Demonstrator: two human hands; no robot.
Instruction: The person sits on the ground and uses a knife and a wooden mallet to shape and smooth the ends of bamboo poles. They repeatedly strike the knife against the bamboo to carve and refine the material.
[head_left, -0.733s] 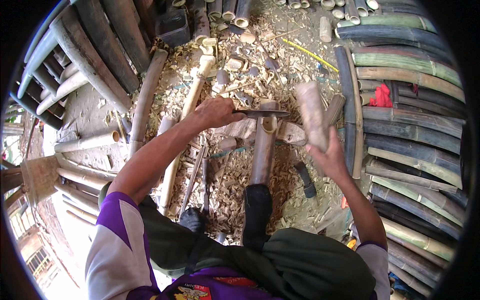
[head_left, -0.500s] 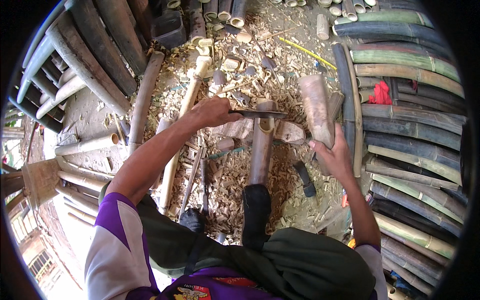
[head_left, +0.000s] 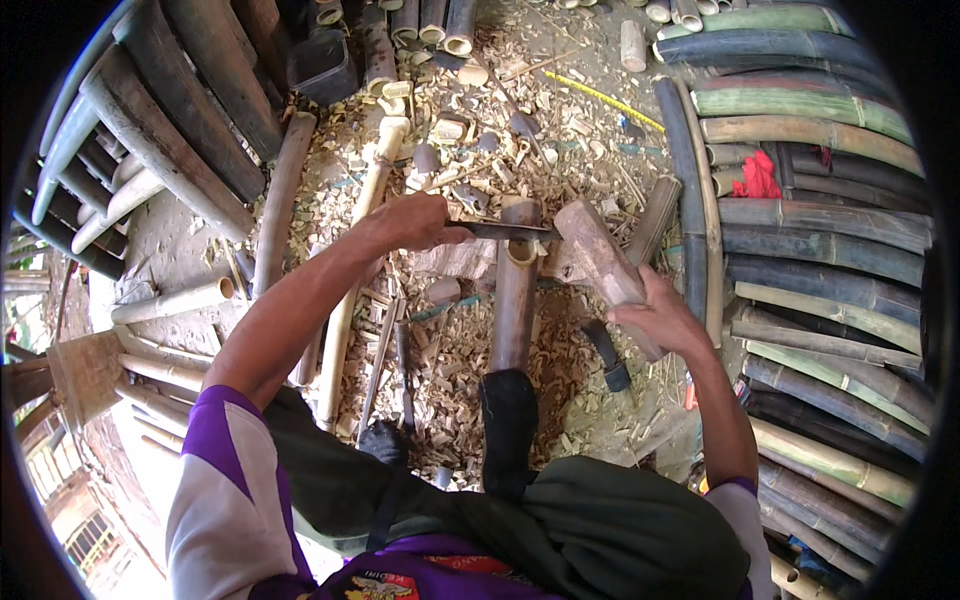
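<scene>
My left hand [head_left: 418, 222] is closed on the handle of a knife [head_left: 495, 231], whose dark blade lies flat across a brown bamboo tube [head_left: 513, 315]. A notch opens in the tube's upper side just below the blade. My right hand [head_left: 662, 312] grips a thick wooden club [head_left: 600, 252], tilted up to the left, its far end close to the knife's tip. Whether club and blade touch, I cannot tell. The tube lies over a wooden block [head_left: 450, 260], and my black-covered foot [head_left: 508, 420] rests against its near end.
Pale bamboo chips [head_left: 450, 350] cover the ground. Many bamboo poles [head_left: 810, 215] are stacked along the right, with a red cloth [head_left: 755, 175] among them. A pale pole [head_left: 365, 220] lies left of the tube. Farther off are a dark plastic bin [head_left: 322, 68] and a yellow measuring tape [head_left: 605, 97].
The club in my right hand has swung left and down, from nearly upright to slanting toward the knife's tip. My left hand and the knife stay almost in place across the tube.
</scene>
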